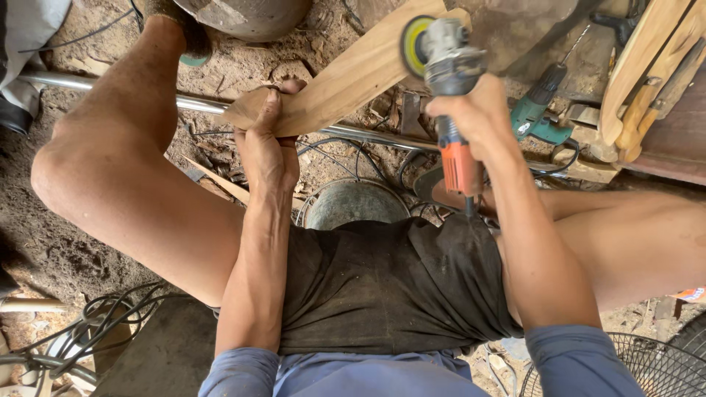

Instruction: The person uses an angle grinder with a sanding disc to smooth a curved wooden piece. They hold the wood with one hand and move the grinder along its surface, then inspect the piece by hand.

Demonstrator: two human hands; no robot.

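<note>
My left hand (pixel 268 143) grips the near end of a long wooden board (pixel 353 73) that slants up and to the right over the dirt floor. My right hand (pixel 474 117) holds an angle grinder (pixel 445 81) with a grey head and orange body. Its yellow-rimmed disc (pixel 414 45) sits at the board's upper edge. The grinder's cord runs down from its tail towards my lap. My bare knees spread to either side, with black shorts between them.
A metal pipe (pixel 206 104) crosses the floor under the board. A grey metal bucket (pixel 353 206) stands between my legs. A green cordless drill (pixel 540 110) lies at right beside wooden frame pieces (pixel 640 66). Cables (pixel 95 323) lie at lower left, a fan grille (pixel 632 367) at lower right.
</note>
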